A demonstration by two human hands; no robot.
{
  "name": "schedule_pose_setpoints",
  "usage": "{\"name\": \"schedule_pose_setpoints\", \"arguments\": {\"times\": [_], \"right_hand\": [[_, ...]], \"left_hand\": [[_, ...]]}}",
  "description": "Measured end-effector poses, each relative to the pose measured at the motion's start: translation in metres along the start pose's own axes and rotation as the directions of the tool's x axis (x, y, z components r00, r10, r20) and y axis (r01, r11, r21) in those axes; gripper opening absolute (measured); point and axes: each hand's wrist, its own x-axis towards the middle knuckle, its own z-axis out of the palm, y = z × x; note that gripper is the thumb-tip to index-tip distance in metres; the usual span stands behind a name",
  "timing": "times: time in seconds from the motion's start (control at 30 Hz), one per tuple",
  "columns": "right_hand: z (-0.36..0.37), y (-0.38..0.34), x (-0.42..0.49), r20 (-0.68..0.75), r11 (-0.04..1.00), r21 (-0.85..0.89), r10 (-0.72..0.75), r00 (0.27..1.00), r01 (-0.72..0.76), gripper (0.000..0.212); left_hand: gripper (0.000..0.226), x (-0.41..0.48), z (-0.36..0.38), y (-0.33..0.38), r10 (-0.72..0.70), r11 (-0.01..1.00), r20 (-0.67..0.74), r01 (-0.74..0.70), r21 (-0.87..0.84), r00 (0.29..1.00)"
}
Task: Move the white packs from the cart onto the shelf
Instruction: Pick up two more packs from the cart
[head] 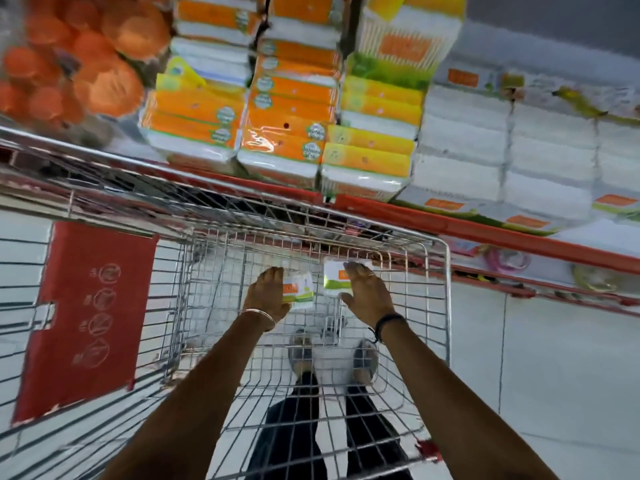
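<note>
White packs: two of them low in the cart (440, 271), near the far end of the basket. The left pack (299, 289) sits under the left hand (266, 292), the right pack (334, 277) under the right hand (363, 292)

Grip state: both hands lie flat on top of their packs, fingers spread and mostly straight. Contact looks real on each, but I can't tell if any finger has curled round an edge, so closure is unconfirmed on both sides. Neither pack looks lifted

Step, as I read it: pick-up from the cart, one pack per hand, grasp not yet made

Next move needs: wrap fingers round each pack, lift straight up clear of the wire wall, then carry forward to the shelf (485, 230) with the red edge. The stacked packs (284, 133) already fill most of that shelf, so finding a free slot is the tricky bit. Soft wrap will likely deform under a pinch, so hold it broad

Hard to make out:
- palms cover most of each pack, pack outline is a guess
- motion blur across the shelf, labels unreadable
- orange bundle (79, 64) at upper left is too smeared to identify
- whether more packs sit elsewhere in the basket: none visible
</note>
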Motion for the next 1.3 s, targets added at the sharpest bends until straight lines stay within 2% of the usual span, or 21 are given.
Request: {"name": "schedule_pose_setpoints", "arguments": {"times": [0.13,0.2,0.3,0.4,0.5,0.6,0.77,0.93,1.17,1.3], "right_hand": [[0.018,0.01,0.032,0.084,0.993,-0.116,0.022,0.996,-0.012,0.086],[0.023,0.01,0.041,0.083,0.977,-0.213,0.008,0.997,0.01,0.087],[0.033,0.009,0.045,-0.029,0.969,-0.248,-0.009,1.0,0.002,0.078],[0.039,0.006,0.039,-0.079,0.978,-0.205,0.008,0.997,-0.024,0.064],[0.041,0.002,0.028,-0.145,0.986,-0.153,0.043,0.988,-0.066,0.059],[0.04,-0.002,0.015,-0.087,0.993,-0.102,0.046,0.995,-0.054,0.062],[0.027,-0.007,-0.012,-0.057,0.989,0.097,0.115,0.992,-0.109,0.065],[0.0,-0.018,-0.04,-0.133,0.971,0.219,0.13,0.982,-0.099,0.057],[-0.07,-0.038,-0.095,-0.253,0.972,0.234,0.08,0.964,-0.019,0.051],[-0.119,-0.045,-0.135,-0.28,0.981,0.191,0.036,0.959,0.019,0.055]], "left_hand": [[0.086,0.021,0.015,-0.009,0.053,0.998,0.012,-0.053,0.014,0.999],[0.082,0.027,0.019,-0.011,0.066,0.998,0.013,-0.066,0.016,0.998],[0.069,0.03,0.02,-0.013,0.038,0.999,-0.016,-0.038,-0.001,0.999],[0.059,0.027,0.016,-0.015,0.003,0.998,-0.025,-0.004,-0.065,1.0],[0.05,0.017,0.012,-0.013,0.018,0.991,-0.003,-0.018,-0.133,1.0],[0.045,0.003,0.006,-0.007,0.031,0.991,-0.005,-0.032,-0.133,0.999],[0.066,-0.023,-0.001,0.003,0.058,0.992,-0.064,-0.065,-0.109,0.996],[0.062,-0.045,-0.021,0.016,0.07,0.993,-0.158,-0.084,-0.084,0.985],[0.062,-0.085,-0.077,0.044,0.109,0.988,-0.272,-0.135,-0.079,0.956],[0.06,-0.115,-0.113,0.067,0.195,0.971,-0.35,-0.23,-0.061,0.916]]}}
